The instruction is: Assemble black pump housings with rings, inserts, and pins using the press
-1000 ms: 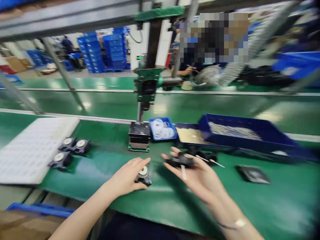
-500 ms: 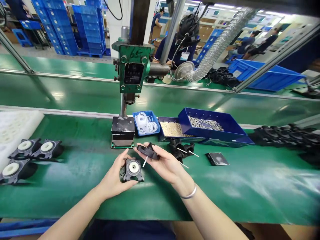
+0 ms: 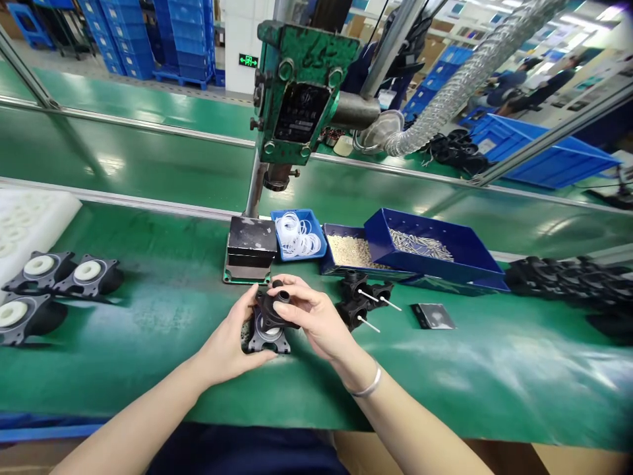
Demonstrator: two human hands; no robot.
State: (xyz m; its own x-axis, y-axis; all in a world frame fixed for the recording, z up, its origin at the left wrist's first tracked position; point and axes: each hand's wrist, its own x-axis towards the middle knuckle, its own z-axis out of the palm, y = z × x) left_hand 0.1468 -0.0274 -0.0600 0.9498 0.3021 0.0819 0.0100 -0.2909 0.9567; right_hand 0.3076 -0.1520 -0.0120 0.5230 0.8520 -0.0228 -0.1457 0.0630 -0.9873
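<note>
Near the front of the green bench, my left hand (image 3: 230,343) curls around a black motor housing (image 3: 281,344), thumb along its near edge. A white ring shows in the housing's middle, partly covered. My right hand (image 3: 316,316) grips a black pump cover (image 3: 277,305) with round stubs on top. The cover sits over the far part of the housing, slightly tilted; whether it touches the housing I cannot tell. Right of my hands, several black covers (image 3: 352,310) lie together with thin white shafts sticking out.
A green press (image 3: 301,99) stands behind, above a black block (image 3: 252,237). Bins hold white rings (image 3: 297,237), small beige parts (image 3: 351,251) and metal pins (image 3: 420,244). Three housings (image 3: 89,274) with white rings stand left. A small black box (image 3: 434,316) and black parts (image 3: 554,284) lie right.
My right hand has turned the pump cover over, so its white shaft no longer shows, and moved it left over the housing. My left hand stays around the housing. The view has tilted down.
</note>
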